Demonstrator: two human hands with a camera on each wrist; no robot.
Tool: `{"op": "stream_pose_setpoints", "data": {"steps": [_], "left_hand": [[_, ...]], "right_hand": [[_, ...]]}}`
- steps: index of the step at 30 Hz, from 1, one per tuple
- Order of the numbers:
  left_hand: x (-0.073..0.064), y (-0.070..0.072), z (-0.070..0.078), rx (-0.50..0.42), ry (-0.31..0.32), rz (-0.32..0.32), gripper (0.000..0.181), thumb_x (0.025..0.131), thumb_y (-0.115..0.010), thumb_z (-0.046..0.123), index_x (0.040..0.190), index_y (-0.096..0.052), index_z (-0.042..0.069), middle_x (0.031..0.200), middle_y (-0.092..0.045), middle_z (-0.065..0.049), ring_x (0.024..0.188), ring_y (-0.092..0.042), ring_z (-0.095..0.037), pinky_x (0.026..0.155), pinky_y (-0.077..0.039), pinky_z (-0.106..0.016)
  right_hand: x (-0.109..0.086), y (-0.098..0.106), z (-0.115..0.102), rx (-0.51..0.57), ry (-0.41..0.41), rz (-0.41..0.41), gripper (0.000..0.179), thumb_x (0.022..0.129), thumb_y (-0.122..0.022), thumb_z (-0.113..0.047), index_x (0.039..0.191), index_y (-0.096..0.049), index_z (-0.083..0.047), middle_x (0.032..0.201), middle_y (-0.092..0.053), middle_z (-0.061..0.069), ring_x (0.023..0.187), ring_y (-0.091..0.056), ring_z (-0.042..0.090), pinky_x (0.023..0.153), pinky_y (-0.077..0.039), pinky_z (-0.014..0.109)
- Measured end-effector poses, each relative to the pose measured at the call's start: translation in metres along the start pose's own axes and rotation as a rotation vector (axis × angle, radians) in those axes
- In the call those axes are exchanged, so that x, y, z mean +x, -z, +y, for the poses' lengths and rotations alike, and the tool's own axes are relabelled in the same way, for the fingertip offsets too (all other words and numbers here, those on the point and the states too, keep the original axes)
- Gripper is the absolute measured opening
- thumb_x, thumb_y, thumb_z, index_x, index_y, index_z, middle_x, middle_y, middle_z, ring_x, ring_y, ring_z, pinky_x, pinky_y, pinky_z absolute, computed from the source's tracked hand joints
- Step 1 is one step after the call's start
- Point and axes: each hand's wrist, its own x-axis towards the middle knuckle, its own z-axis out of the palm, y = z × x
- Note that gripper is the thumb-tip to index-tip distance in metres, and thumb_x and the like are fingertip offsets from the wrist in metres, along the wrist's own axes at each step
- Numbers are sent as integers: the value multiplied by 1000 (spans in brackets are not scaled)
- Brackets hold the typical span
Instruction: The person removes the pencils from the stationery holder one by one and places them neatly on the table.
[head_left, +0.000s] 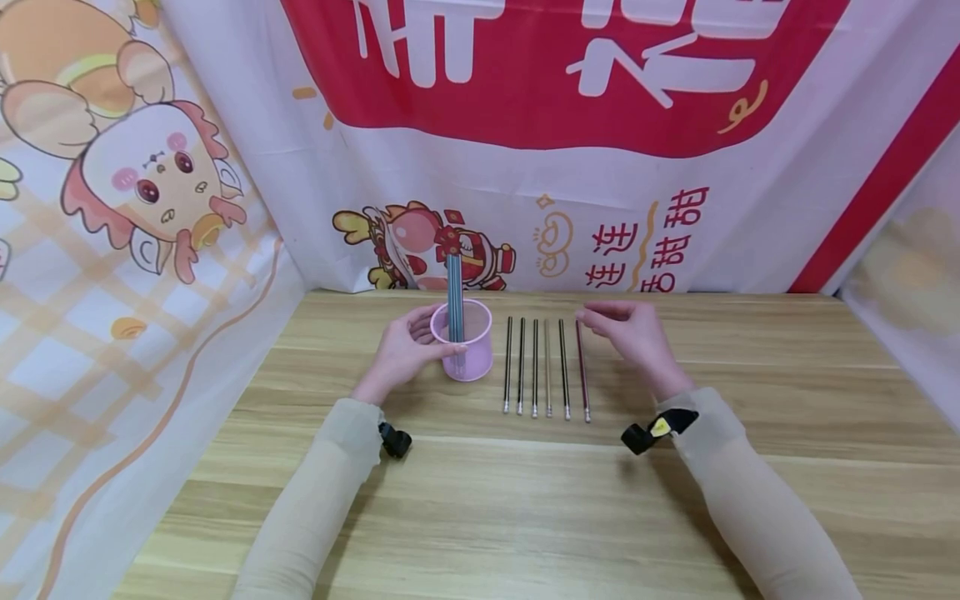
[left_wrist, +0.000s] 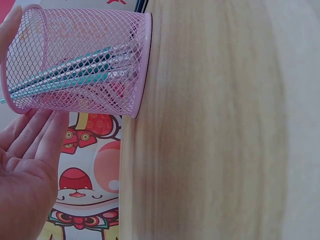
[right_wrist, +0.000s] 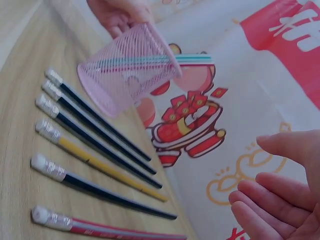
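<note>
A pink mesh pencil cup (head_left: 472,364) stands on the table, with several teal pencils (head_left: 455,300) leaning upright inside it. My left hand (head_left: 406,348) holds the cup by its left side, thumb across the near rim and fingers behind it. To its right lies a row of pencils: three dark ones (right_wrist: 95,127), a yellow one (right_wrist: 95,161), another dark one (right_wrist: 115,197) and a red one (right_wrist: 115,231). Their white erasers point toward me. My right hand (head_left: 630,332) is by the far tip of the red pencil; in the right wrist view its thumb and fingers are apart and hold nothing.
The wooden table (head_left: 517,517) backs onto a white and red printed cloth (head_left: 525,208). Another patterned cloth (head_left: 150,350) hangs along the left side.
</note>
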Motion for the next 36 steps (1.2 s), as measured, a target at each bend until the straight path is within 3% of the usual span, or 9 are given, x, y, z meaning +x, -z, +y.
{"op": "stream_pose_setpoints", "data": {"steps": [6,9,20,36], "left_hand": [[0,0,0,-8,-4,-4,92,70,-97,24,148,-50,4,137,-60,-12,123,-60,-24,106,-50,-36],[0,0,-1,-8,-5,-2,92,70,-97,23,148,-50,4,137,-60,-12,123,-60,-25,107,-49,-37],[1,2,-1,8,-8,-3,95,70,-97,27,148,-49,3,138,-60,-12,123,-59,-25,107,-49,-37],[2,2,-3,14,-12,-11,94,70,-97,31,148,-51,6,137,-61,-11,122,-60,-23,105,-51,-33]], "right_hand": [[-7,-5,-14,4,14,24,58,87,-79,-51,131,-69,-15,129,-68,4,123,-59,22,110,-45,46],[-9,-11,-21,39,27,25,58,85,-80,-51,131,-69,-16,129,-69,1,121,-60,20,109,-46,43],[-3,-46,-39,109,138,-108,55,88,-82,-37,133,-66,-9,127,-69,5,114,-65,18,104,-51,34],[18,-97,-59,101,131,-179,49,87,-83,-34,130,-69,-14,125,-70,1,113,-65,17,105,-50,38]]}}
